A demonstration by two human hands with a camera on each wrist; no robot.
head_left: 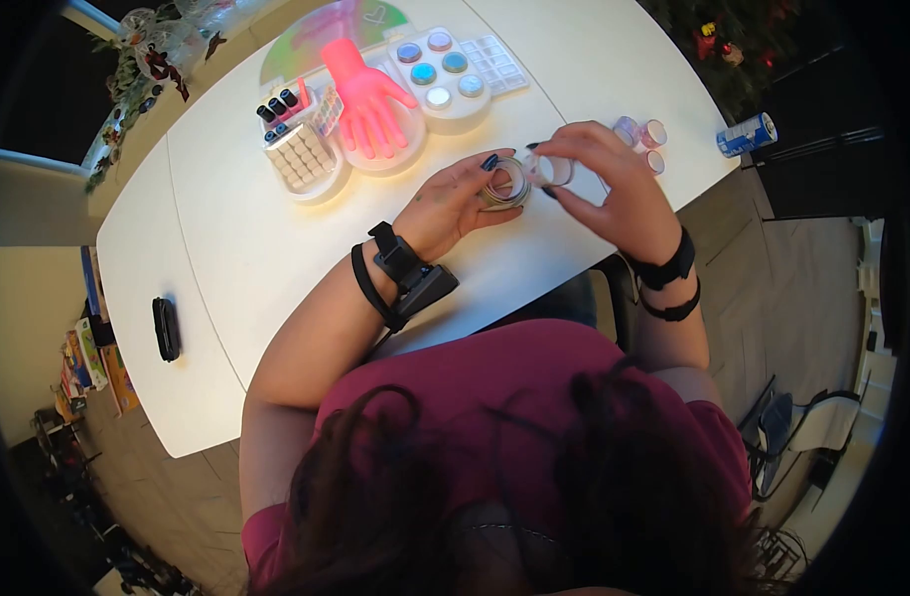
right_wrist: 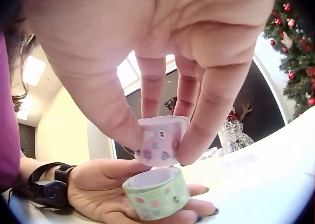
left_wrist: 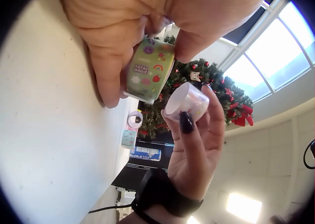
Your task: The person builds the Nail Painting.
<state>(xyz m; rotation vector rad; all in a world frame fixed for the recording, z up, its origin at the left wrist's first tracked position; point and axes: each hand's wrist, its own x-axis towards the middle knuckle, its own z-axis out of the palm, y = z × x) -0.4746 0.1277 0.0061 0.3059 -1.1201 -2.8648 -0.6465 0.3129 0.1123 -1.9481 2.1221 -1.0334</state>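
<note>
My left hand grips a green roll of sticker tape between thumb and fingers, over the table's near side. Rainbow, strawberry and smiley prints show on its outside. Just to the right, my right hand pinches a smaller whitish-pink sticker roll between thumb and fingertips. Small flowers and stars mark this roll, and its hollow middle faces the left wrist camera. In the right wrist view, the pink roll is held close above the green one.
A pink hand model stands at the back of the white table. Around it are nail polish bottles, a block of pale pads and a tray of round pots. More rolls and a can sit rightward; a black case lies left.
</note>
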